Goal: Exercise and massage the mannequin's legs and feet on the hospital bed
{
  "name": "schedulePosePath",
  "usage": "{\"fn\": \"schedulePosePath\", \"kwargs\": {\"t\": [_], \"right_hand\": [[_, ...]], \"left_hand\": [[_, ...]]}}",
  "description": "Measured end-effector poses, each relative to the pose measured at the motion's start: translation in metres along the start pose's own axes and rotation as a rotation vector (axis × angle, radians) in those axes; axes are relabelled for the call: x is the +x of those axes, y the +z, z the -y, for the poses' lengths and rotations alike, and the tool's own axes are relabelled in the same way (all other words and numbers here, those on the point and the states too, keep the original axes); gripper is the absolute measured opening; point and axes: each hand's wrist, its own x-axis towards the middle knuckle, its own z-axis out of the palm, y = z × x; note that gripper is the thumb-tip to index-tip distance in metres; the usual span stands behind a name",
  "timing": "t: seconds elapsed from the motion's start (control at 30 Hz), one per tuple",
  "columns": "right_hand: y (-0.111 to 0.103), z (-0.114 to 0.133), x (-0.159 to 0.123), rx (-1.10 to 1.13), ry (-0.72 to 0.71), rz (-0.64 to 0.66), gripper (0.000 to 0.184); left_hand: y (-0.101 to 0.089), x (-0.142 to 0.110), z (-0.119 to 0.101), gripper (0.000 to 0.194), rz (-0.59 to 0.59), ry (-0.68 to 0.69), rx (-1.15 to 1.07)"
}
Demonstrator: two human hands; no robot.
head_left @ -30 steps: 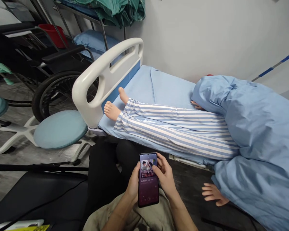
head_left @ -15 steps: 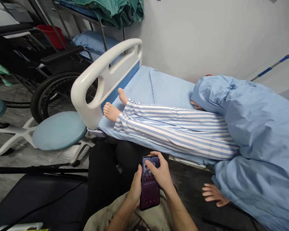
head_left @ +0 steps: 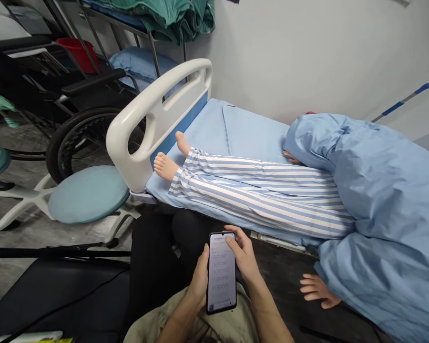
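Note:
A smartphone (head_left: 221,281) stands tilted over my lap, its lit screen showing a pale page with lines of small text. My left hand (head_left: 200,276) grips its left edge, thumb along the side and fingers behind it. At the top right, my right hand (head_left: 243,252) holds the phone too, its thumb over the upper part of the screen and its fingers curled behind the top edge. Beyond the phone, striped trousers (head_left: 264,195) cover the legs of a figure like a manikin, with bare feet (head_left: 165,166), lying on a bed.
The bed has a white footboard (head_left: 125,138) and a blue sheet (head_left: 250,124). A blue quilt (head_left: 386,181) is bunched at right, with a manikin-like hand (head_left: 318,289) hanging below. To the left are a round stool (head_left: 89,194), a wheelchair (head_left: 82,138) and a red bucket (head_left: 78,52).
The phone screen has gone from a dark purple page with a cover picture to a pale text page. My right thumb moved left across the screen, then back right. Both hands kept hold of the phone.

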Motion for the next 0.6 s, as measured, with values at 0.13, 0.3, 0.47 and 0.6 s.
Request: {"fn": "schedulePosePath", "kwargs": {"t": [0.13, 0.3, 0.47, 0.6], "right_hand": [[-0.004, -0.006, -0.011, 0.136, 0.040, 0.069, 0.046], [-0.022, -0.028, -0.040, 0.248, 0.060, 0.346, 0.077], [-0.028, -0.032, -0.055, 0.274, 0.059, 0.422, 0.080], [-0.017, -0.025, -0.051, 0.266, 0.041, 0.302, 0.072]], "left_hand": [[0.000, -0.001, -0.005, 0.057, 0.006, 0.017, 0.040], [-0.003, 0.001, -0.013, 0.060, 0.117, 0.008, -0.006], [-0.003, 0.001, -0.014, 0.059, 0.102, 0.019, 0.015], [0.000, -0.001, -0.012, 0.053, 0.076, 0.083, 0.023]]}}
